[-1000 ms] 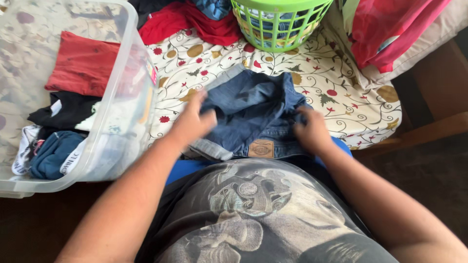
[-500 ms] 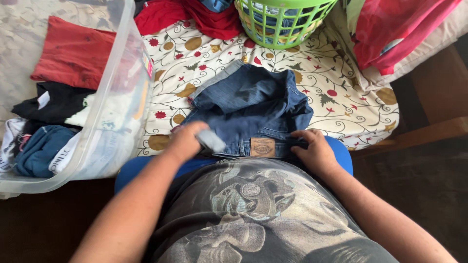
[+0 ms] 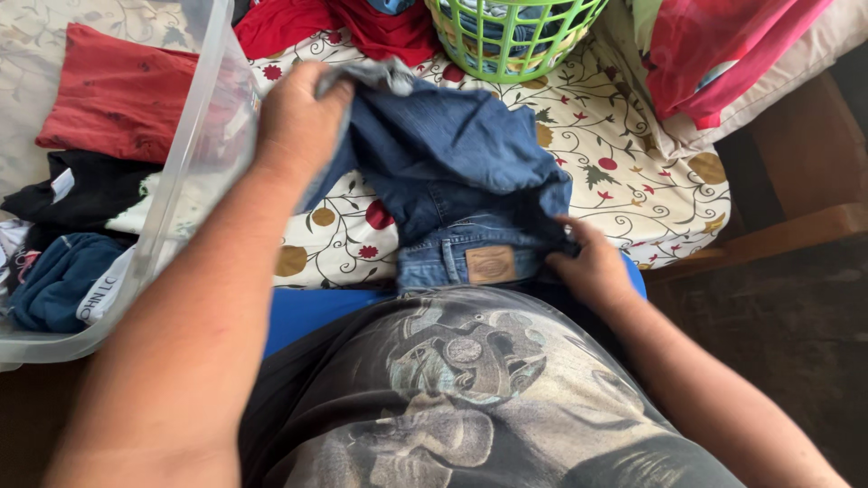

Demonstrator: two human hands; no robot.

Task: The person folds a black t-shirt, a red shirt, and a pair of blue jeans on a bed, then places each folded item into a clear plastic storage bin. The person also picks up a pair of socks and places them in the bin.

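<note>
Folding was only half done: the blue jeans (image 3: 452,172) lay bunched on the flowered bedspread (image 3: 624,154), waistband at the near edge. The left hand (image 3: 294,117) pinched a pale cuff, now lifted up toward the clear bin (image 3: 194,172) instead of low as before; the right hand (image 3: 592,267) pressed the waistband, fingers curled.

Two bare arms reach out from the body.
The left hand (image 3: 298,122) is lifted high and far forward, fingers curled shut in a grip. The right hand (image 3: 592,267) stays low, close to the belly, fingers pinched shut too.
</note>
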